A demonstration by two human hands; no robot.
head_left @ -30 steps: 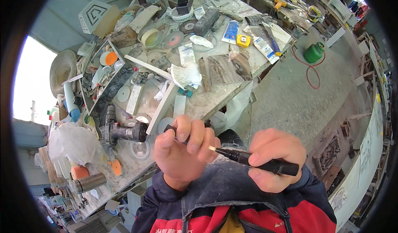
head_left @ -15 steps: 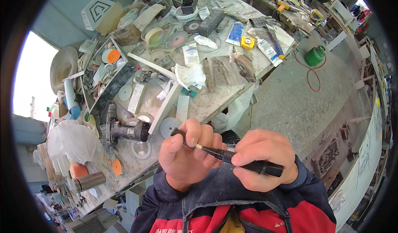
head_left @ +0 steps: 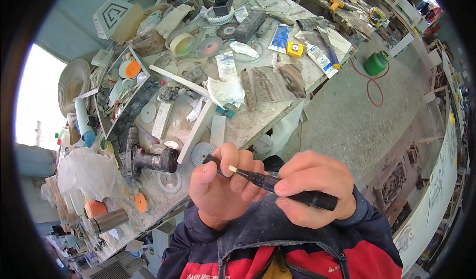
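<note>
In front of my chest, my right hand point(head_left: 315, 187) grips a black marker pen point(head_left: 317, 200) with fingers and thumb wrapped round its thick end. The pen slants up to the left, and its pale tip point(head_left: 232, 169) is bare. My left hand point(head_left: 220, 192) is curled, palm toward me. Between its thumb and index finger sits a short black piece point(head_left: 212, 160) that looks like the pen's cap. The tip points at the left fingers, close to that piece. The pen's slim front part passes in front of the left fingertips; whether they touch it I cannot tell.
A dusty, cluttered workbench point(head_left: 258, 125) spreads ahead and left. On it lie a black power tool point(head_left: 148, 161), a white strip point(head_left: 196, 132), a patterned stone slab point(head_left: 275, 84), a yellow tape measure point(head_left: 295, 49) and a steel flask point(head_left: 109, 221). A green gas cylinder point(head_left: 376, 63) stands on the floor.
The pen has shifted slightly up and left, bringing its pale tip nearer the left index finger. Both hands keep their grips, and the view has tilted a little.
</note>
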